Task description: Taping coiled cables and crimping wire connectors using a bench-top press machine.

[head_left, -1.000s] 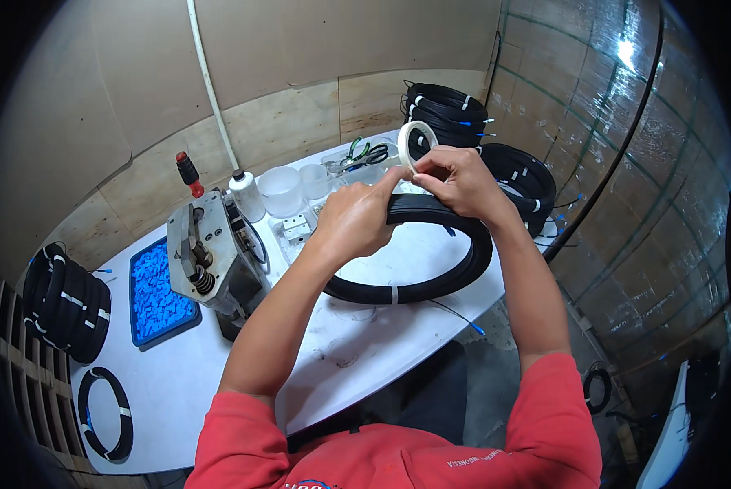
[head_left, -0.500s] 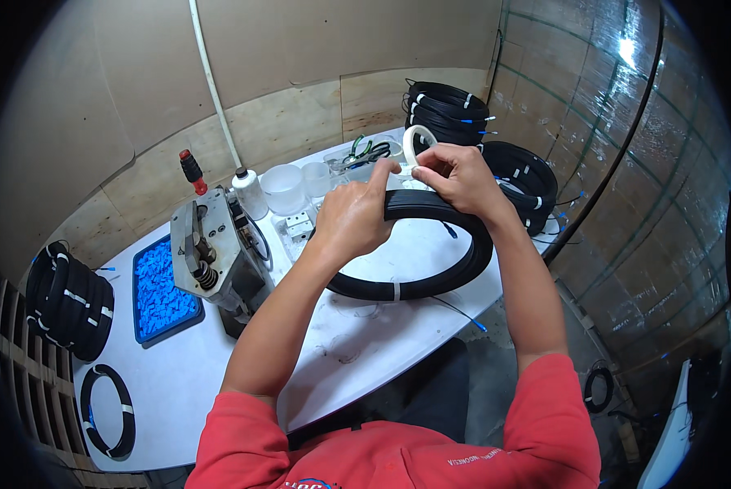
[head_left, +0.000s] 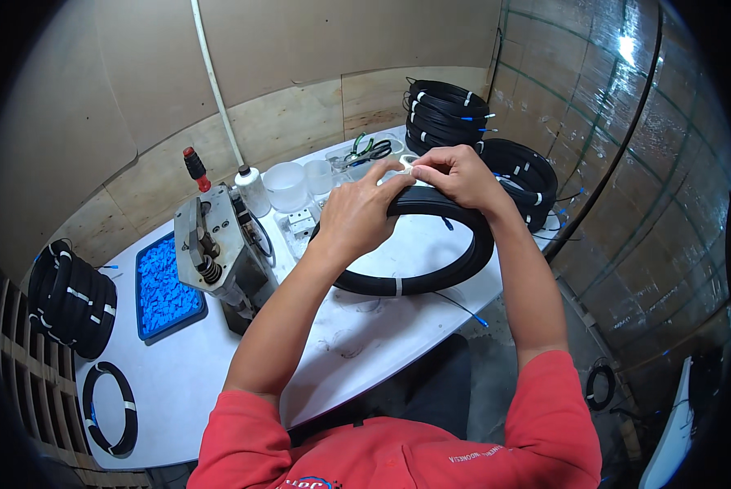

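Observation:
A large coil of black cable (head_left: 447, 281) stands tilted on the white table, with one white tape band round its near side and a blue-tipped end (head_left: 481, 321) sticking out below. My left hand (head_left: 356, 210) is at the coil's upper left, its index finger and thumb closed on white tape at the far rim; its other fingers are hidden. My right hand (head_left: 461, 175) bends over the top of the coil and pinches the roll of white tape (head_left: 407, 162), which is mostly covered by the fingers. Both sets of fingertips nearly meet there.
A metal hand press (head_left: 219, 244) and a blue tray (head_left: 193, 328) of small blue pieces stand left. Cable coils (head_left: 72, 301) are stacked far left, more (head_left: 443, 114) at the back right. Behind are a white bottle (head_left: 251, 194), plastic tubs (head_left: 286, 189) and scissors (head_left: 377, 150).
The tape roll has tipped down from upright and now lies low between my fingertips. My left thumb has come across toward my right hand. The coil has barely shifted.

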The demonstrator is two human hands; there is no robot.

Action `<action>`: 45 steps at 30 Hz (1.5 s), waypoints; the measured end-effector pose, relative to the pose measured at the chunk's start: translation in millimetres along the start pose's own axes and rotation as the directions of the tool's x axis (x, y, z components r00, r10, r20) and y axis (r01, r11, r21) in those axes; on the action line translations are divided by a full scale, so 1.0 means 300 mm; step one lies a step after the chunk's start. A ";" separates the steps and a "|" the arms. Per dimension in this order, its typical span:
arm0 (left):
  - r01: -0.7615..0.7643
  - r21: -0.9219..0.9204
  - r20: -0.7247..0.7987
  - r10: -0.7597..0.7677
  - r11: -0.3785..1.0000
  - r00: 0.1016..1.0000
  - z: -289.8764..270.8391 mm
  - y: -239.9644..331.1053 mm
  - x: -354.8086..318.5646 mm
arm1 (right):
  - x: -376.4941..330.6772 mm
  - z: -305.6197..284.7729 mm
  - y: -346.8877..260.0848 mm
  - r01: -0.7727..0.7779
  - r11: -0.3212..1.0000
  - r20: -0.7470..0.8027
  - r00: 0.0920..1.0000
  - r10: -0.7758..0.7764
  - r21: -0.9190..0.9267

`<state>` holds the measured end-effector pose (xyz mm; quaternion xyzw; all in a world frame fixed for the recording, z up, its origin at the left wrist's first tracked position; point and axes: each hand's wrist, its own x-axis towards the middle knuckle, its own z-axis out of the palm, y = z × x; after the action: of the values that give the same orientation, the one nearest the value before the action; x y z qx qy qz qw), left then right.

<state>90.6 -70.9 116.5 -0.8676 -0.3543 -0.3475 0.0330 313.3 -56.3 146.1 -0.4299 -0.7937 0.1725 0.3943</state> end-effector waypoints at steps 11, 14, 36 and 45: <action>0.045 -0.117 -0.014 -0.047 0.992 0.999 -0.006 -0.008 -0.005 | 0.004 -0.018 0.022 -0.128 0.973 0.134 0.986 0.103 0.191; 0.050 -0.128 -0.024 -0.053 0.990 0.998 -0.007 -0.032 -0.007 | -0.012 -0.031 0.085 -0.197 0.938 0.157 0.975 0.157 0.285; 0.255 0.000 0.083 -0.254 0.967 0.964 0.000 -0.024 0.054 | 0.264 -0.164 -0.294 -0.111 0.844 0.137 0.967 0.212 -0.524; 0.237 0.017 0.086 -0.237 0.971 0.968 -0.019 0.016 0.037 | 0.344 -0.110 -0.349 -0.272 0.756 0.224 0.848 0.481 -0.595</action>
<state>95.9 -69.6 128.7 -0.8332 -0.4577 -0.3095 -0.0217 248.7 -33.6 280.2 -0.6371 -0.7627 0.0946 0.0586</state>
